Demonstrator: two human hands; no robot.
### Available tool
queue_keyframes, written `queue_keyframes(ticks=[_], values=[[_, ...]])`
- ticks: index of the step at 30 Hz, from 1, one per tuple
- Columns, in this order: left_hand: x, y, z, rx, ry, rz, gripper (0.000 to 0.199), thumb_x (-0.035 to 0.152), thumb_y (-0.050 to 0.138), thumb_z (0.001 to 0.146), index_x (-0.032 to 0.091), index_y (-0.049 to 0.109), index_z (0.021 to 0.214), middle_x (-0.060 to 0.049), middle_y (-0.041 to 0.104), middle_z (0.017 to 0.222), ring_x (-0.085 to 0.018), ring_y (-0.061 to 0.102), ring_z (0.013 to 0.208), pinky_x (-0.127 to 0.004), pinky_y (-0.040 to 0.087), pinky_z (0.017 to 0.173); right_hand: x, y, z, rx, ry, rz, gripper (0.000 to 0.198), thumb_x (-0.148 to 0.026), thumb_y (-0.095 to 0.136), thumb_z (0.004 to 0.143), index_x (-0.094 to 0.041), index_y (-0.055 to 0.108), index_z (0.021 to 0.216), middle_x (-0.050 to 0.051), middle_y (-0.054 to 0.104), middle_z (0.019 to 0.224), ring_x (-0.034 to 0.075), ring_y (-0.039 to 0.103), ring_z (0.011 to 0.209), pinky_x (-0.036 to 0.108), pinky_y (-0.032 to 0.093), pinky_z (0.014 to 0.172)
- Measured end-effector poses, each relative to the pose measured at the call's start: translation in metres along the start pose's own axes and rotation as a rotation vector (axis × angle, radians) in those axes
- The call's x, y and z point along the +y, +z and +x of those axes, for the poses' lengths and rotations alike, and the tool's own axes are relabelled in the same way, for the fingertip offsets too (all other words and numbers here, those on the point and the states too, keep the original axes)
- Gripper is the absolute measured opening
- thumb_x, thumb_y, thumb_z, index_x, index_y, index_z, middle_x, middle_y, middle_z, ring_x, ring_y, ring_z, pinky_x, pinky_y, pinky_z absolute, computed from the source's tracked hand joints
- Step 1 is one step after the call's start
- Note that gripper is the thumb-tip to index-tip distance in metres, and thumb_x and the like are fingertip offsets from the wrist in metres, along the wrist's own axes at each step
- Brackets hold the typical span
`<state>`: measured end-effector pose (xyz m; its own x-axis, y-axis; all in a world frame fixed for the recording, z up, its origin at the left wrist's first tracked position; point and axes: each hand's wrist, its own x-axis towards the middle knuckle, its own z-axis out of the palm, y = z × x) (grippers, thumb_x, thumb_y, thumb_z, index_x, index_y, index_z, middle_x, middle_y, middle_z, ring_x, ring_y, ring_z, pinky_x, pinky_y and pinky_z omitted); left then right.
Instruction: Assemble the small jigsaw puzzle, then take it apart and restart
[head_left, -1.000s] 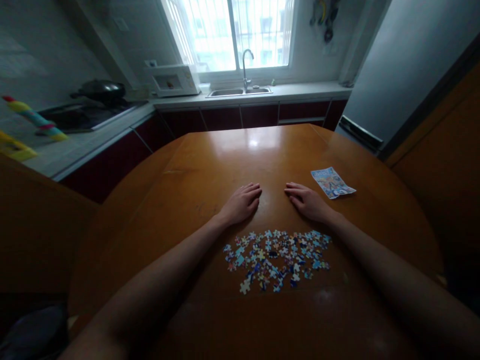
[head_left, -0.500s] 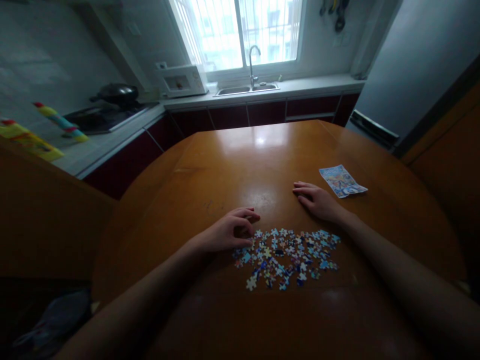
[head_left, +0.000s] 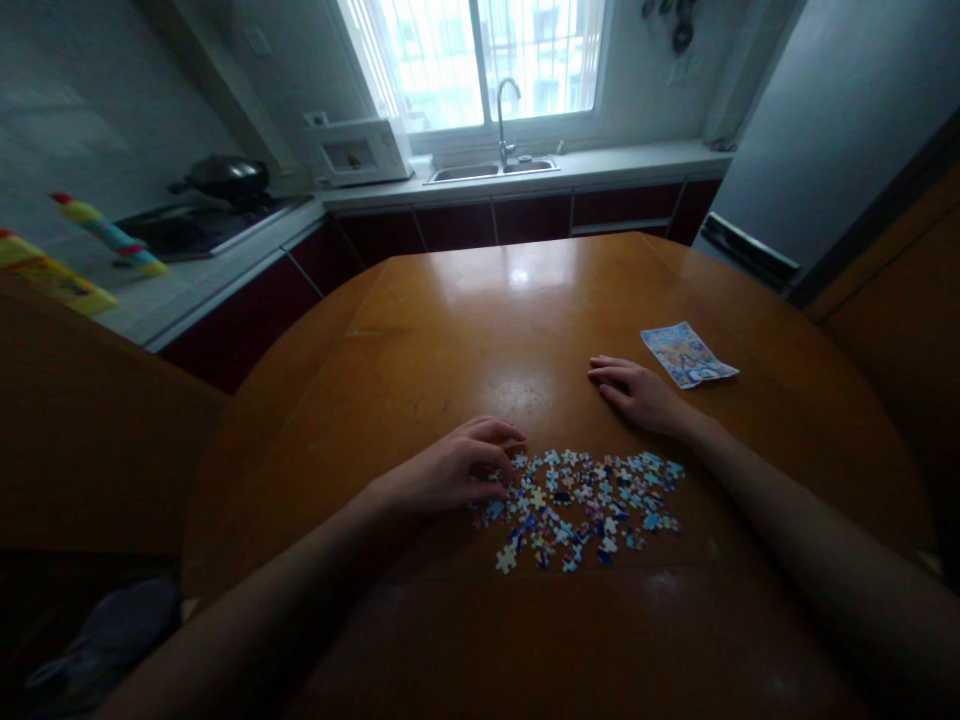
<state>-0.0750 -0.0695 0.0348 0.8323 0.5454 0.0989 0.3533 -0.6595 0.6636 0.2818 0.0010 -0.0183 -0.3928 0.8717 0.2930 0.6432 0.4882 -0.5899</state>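
Just beside the left hand [head_left: 454, 465], under and to the right of its fingertips, loose puzzle pieces [head_left: 538, 497] are lying scattered on the bench [head_left: 450, 330]. That hand is curving half open, thumb and forefinger standing apart; it is gripping nothing that shows, though the fingers are hiding whatever is directly beneath them. Across the pile and farther forward, the right hand [head_left: 637, 395] is resting palm down, loosely spread, holding nothing, with a printed leaflet [head_left: 686, 353] lying just beyond its knuckles on the outer side.

Crowding is likely posing the main risk: with the pieces lying so close, a sideways drag of the left hand could be sweeping neighbours along, and thin, flat pieces could be slipping from a loose pinch. The right forearm is also running near the pile, so drawing it inward might be scattering the outer ones.

Compared with a second ago, the left hand is now bending over the pile's edge rather than lying flat beyond it; the right hand is keeping its place beside the leaflet.
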Motion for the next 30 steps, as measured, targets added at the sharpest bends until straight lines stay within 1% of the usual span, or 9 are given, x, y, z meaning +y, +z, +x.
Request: queue_keyframes(ticks=[3, 7, 11, 14, 18, 20, 22, 26, 30], values=[[0.002, 0.003, 0.001, -0.02, 0.039, 0.031, 0.013, 0.031, 0.074, 0.092, 0.026, 0.074, 0.104, -0.007, 0.06, 0.137, -0.024, 0.051, 0.133, -0.046, 0.041, 0.116, 0.001, 0.0, 0.0, -0.001, -0.006, 0.008, 0.031, -0.024, 0.059, 0.093, -0.025, 0.075, 0.12, 0.008, 0.063, 0.143, 0.028, 0.055, 0.137, 0.051, 0.043, 0.117], [0.001, 0.005, 0.002, -0.028, 0.042, 0.028, 0.016, 0.028, 0.076, 0.09, 0.026, 0.073, 0.106, -0.007, 0.061, 0.135, -0.024, 0.051, 0.132, -0.046, 0.04, 0.117, 0.002, 0.0, 0.001, 0.002, -0.011, 0.03, 0.032, -0.023, 0.06, 0.092, -0.027, 0.075, 0.12, 0.007, 0.063, 0.143, 0.028, 0.056, 0.136, 0.052, 0.042, 0.117], [0.003, 0.001, 0.002, -0.002, -0.011, -0.08, 0.006, 0.027, 0.074, 0.09, 0.021, 0.072, 0.089, -0.008, 0.061, 0.132, -0.025, 0.053, 0.128, -0.044, 0.044, 0.112, 0.001, -0.001, 0.0, 0.002, -0.019, 0.009, 0.031, -0.023, 0.058, 0.093, -0.024, 0.075, 0.12, 0.009, 0.063, 0.143, 0.028, 0.056, 0.135, 0.05, 0.043, 0.117], [-0.001, -0.007, 0.002, 0.083, -0.114, -0.2, 0.018, 0.029, 0.07, 0.093, 0.017, 0.069, 0.079, -0.009, 0.061, 0.125, -0.023, 0.059, 0.118, -0.041, 0.05, 0.104, 0.001, -0.001, 0.001, -0.004, -0.013, -0.002, 0.031, -0.023, 0.058, 0.094, -0.023, 0.075, 0.119, 0.01, 0.063, 0.143, 0.028, 0.056, 0.135, 0.05, 0.044, 0.117], [-0.019, -0.009, 0.007, 0.306, -0.275, -0.217, 0.023, 0.034, 0.069, 0.09, 0.016, 0.07, 0.076, -0.01, 0.061, 0.121, -0.021, 0.064, 0.106, -0.042, 0.052, 0.098, 0.001, -0.001, 0.001, -0.003, -0.009, -0.004, 0.031, -0.022, 0.058, 0.093, -0.023, 0.075, 0.118, 0.009, 0.064, 0.142, 0.027, 0.057, 0.135, 0.049, 0.044, 0.116], [-0.028, -0.003, 0.011, 0.369, -0.346, -0.171, 0.021, 0.035, 0.07, 0.088, 0.017, 0.072, 0.077, -0.009, 0.064, 0.117, -0.022, 0.063, 0.104, -0.044, 0.052, 0.097, 0.001, 0.0, 0.002, -0.001, -0.008, -0.002, 0.031, -0.022, 0.058, 0.093, -0.023, 0.075, 0.118, 0.009, 0.064, 0.142, 0.027, 0.056, 0.135, 0.049, 0.044, 0.116], [-0.033, 0.005, 0.016, 0.391, -0.365, -0.085, 0.018, 0.034, 0.072, 0.085, 0.019, 0.074, 0.076, -0.009, 0.067, 0.111, -0.024, 0.061, 0.106, -0.048, 0.049, 0.1, 0.0, 0.0, 0.002, 0.0, -0.005, 0.005, 0.031, -0.021, 0.058, 0.093, -0.024, 0.075, 0.118, 0.009, 0.063, 0.143, 0.027, 0.056, 0.135, 0.05, 0.044, 0.117], [-0.031, 0.013, 0.018, 0.372, -0.32, 0.062, 0.018, 0.037, 0.078, 0.082, 0.022, 0.075, 0.073, -0.007, 0.07, 0.108, -0.028, 0.057, 0.112, -0.053, 0.044, 0.104, -0.002, -0.001, 0.001, 0.0, 0.003, 0.008, 0.031, -0.02, 0.058, 0.093, -0.023, 0.075, 0.119, 0.01, 0.063, 0.143, 0.027, 0.055, 0.136, 0.051, 0.043, 0.117], [-0.029, 0.01, 0.013, 0.334, -0.278, 0.095, 0.022, 0.041, 0.08, 0.08, 0.022, 0.073, 0.071, -0.006, 0.07, 0.111, -0.028, 0.057, 0.113, -0.053, 0.045, 0.103, -0.001, -0.001, 0.0, -0.001, 0.002, 0.015, 0.032, -0.02, 0.059, 0.092, -0.026, 0.075, 0.119, 0.007, 0.063, 0.143, 0.027, 0.056, 0.136, 0.052, 0.042, 0.118]])
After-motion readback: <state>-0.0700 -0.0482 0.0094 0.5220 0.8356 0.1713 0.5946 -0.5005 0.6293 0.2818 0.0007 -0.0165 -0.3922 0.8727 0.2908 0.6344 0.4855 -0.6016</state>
